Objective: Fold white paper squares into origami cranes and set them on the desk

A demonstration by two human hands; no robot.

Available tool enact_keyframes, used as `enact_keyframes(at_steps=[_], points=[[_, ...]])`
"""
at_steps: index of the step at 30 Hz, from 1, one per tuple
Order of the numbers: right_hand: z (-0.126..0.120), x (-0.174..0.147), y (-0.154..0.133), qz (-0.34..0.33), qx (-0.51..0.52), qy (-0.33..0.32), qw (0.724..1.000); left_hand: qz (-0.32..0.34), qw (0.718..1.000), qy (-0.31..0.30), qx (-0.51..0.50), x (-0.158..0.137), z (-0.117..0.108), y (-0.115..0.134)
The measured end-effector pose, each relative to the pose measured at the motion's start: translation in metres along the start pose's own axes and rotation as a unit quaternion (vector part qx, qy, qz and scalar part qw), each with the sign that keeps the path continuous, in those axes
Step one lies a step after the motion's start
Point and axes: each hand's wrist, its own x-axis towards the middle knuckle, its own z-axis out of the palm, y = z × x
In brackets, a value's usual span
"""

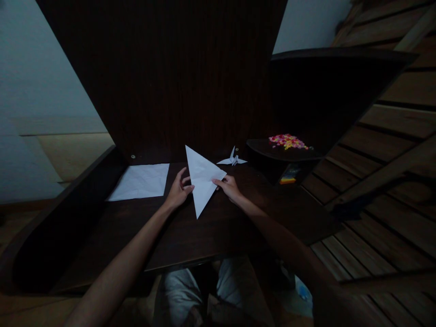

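A white sheet of paper (203, 177), folded into a triangle, is held up above the dark desk between both hands. My left hand (179, 190) pinches its left edge with the thumb in front; the other fingers are partly behind it. My right hand (230, 187) grips it near the right corner, thumb on the front face and fingers hidden behind. One point of the triangle aims up and left, another down. Just beyond the right hand stands a white folded paper crane (233, 159).
White paper sheets (141, 181) lie flat at the desk's left. On a small corner shelf (289, 154) at the right sits a pile of small pink, red and yellow pieces (289, 141). The desk's raised side panel (78, 204) borders the left; a tall dark back panel (170, 81) rises behind.
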Motion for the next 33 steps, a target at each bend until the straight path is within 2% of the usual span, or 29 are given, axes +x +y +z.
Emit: enact_keyframes(at_steps=[4, 7, 12, 15, 19, 22, 27, 33], points=[[-0.003, -0.005, -0.003, -0.121, -0.151, 0.053, 0.98, 0.004, 0.998, 0.016, 0.054, 0.001, -0.002, -0.008], [-0.004, -0.007, -0.006, -0.141, -0.19, 0.04, 0.971, 0.024, 0.989, 0.018, 0.144, -0.001, -0.001, -0.01], [-0.002, -0.007, -0.002, -0.099, -0.15, -0.074, 0.981, 0.067, 0.945, -0.003, 0.32, -0.004, 0.0, -0.013], [0.004, -0.006, 0.004, -0.053, -0.087, -0.132, 0.986, 0.085, 0.925, -0.009, 0.37, -0.002, -0.003, -0.018], [0.01, -0.004, 0.011, -0.007, -0.02, -0.121, 0.992, 0.105, 0.919, -0.009, 0.381, 0.001, -0.009, -0.024], [0.011, -0.004, 0.012, 0.002, 0.003, -0.126, 0.992, 0.102, 0.911, -0.018, 0.399, 0.002, -0.011, -0.025], [0.009, -0.006, 0.008, -0.015, -0.018, -0.151, 0.988, 0.094, 0.904, -0.024, 0.417, -0.001, -0.008, -0.02], [0.013, -0.005, 0.014, -0.008, -0.039, -0.134, 0.99, 0.094, 0.911, -0.034, 0.399, -0.002, -0.005, -0.016]])
